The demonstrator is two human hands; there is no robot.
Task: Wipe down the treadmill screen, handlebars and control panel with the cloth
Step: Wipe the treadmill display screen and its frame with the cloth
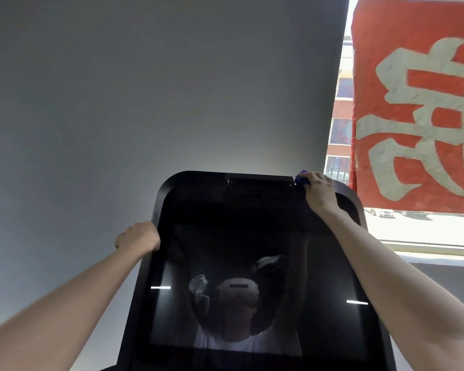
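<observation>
The treadmill screen [252, 236] is being shown as a large, glossy black panel with rounded corners and a broad dark bezel, filling the near middle of the scene. A dim reflection of the person and two short bright bars of light are being carried in its glass, and a narrow recessed slot is being seen along its far top edge. The left edge of the screen is being gripped by the left hand [137, 236], with the fingers being curled round the rim (their tips are hidden behind it). The cloth [303, 178], dark blue-purple and mostly covered, is being held against the far right corner of the screen by the right hand [319, 191], whose fingers are being closed over it; only a small bunched bit is showing past the hand on its left side. A plain grey wall [118, 103] is being seen behind the screen. At the right, a red banner [418, 103] with a large pale character is hanging across a bright window [338, 116], through which buildings and parked cars are being glimpsed
</observation>
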